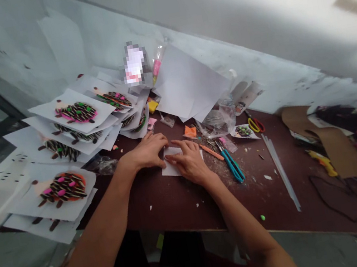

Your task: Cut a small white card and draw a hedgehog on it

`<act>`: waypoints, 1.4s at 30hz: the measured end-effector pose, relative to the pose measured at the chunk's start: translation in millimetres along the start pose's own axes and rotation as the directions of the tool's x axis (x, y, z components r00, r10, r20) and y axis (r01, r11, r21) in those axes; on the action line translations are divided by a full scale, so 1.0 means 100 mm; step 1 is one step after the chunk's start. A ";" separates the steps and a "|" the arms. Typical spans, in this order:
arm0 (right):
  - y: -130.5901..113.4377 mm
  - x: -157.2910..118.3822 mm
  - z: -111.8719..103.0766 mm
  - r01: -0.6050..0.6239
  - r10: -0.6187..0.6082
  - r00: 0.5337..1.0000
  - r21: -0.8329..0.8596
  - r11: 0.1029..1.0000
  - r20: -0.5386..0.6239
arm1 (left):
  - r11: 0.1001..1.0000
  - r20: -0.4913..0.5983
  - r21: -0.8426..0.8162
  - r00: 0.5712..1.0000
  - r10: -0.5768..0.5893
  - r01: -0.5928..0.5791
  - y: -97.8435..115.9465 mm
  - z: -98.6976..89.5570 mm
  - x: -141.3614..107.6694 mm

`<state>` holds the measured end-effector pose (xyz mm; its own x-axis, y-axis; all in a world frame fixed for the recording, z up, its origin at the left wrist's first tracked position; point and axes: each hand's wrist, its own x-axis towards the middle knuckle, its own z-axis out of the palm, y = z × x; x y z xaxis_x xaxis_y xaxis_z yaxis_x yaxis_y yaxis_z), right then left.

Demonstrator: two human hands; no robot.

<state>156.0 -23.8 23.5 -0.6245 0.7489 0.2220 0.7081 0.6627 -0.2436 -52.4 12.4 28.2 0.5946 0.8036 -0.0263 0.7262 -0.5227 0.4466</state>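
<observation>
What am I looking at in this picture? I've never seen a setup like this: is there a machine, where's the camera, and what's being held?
There is no machine here, just a person's two bare hands. The single picture comes from a camera worn on the head, looking forward and down, so the forearms reach in from the bottom.

On the dark table, the left hand is at the left edge of a small white paper, and the right hand lies over it. Whether the fingers grip it, I can't tell.

To the left are piled decorated sheets; to the right, a teal-handled tool, scissors and long pale strips.
</observation>
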 end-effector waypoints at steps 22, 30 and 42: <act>-0.04 -0.04 -0.07 0.086 -0.079 0.994 -0.101 0.991 0.071 | 1.000 0.021 -0.018 1.000 -0.021 0.022 0.05 -0.02 -0.01; 0.01 -0.10 -0.08 0.096 -0.089 0.988 -0.055 0.994 0.122 | 1.000 0.013 0.003 1.000 -0.009 0.009 0.01 0.00 0.00; 0.09 -0.16 -0.17 0.092 -0.081 0.983 -0.059 0.994 0.164 | 1.000 -0.006 0.006 1.000 0.009 -0.009 -0.04 0.06 0.01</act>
<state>178.0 -29.9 34.3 -0.7253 0.6834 0.0831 0.6662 0.7271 -0.1658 -53.2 13.4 20.8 0.5989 0.8006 -0.0174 0.7230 -0.5313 0.4417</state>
